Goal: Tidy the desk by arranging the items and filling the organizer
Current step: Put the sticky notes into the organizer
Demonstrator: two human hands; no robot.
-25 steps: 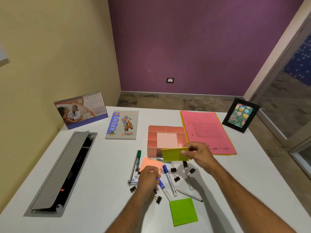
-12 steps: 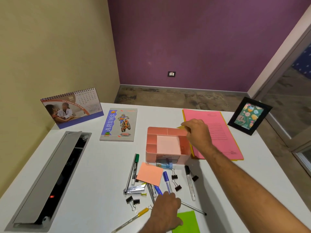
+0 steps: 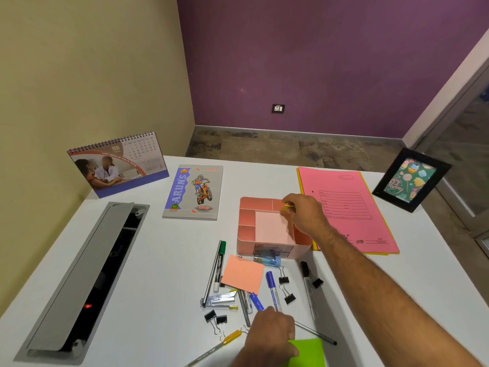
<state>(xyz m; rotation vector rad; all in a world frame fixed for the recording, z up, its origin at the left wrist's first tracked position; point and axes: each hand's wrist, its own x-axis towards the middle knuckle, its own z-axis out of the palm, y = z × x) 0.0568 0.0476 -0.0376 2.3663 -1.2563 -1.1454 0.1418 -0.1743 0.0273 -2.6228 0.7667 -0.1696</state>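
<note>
The white table [image 3: 158, 260] has a grey cable hatch [image 3: 79, 282] set into its left side. Far left stands a calendar [image 3: 117, 165], with a notebook [image 3: 194, 192] lying just right of it. A pink organizer [image 3: 264, 229] sits mid-table; right of it lies a pink folder [image 3: 352, 207], and a black photo frame [image 3: 411, 180] stands at the far right. Near the organizer's front lie an orange notepad [image 3: 243, 274], a green marker [image 3: 220, 266], blue markers [image 3: 272, 290], a black marker [image 3: 308, 284], a stapler [image 3: 219, 299], binder clips [image 3: 284, 280] and pens [image 3: 214, 349]. A green notepad [image 3: 311, 352] lies at the near edge.
</note>
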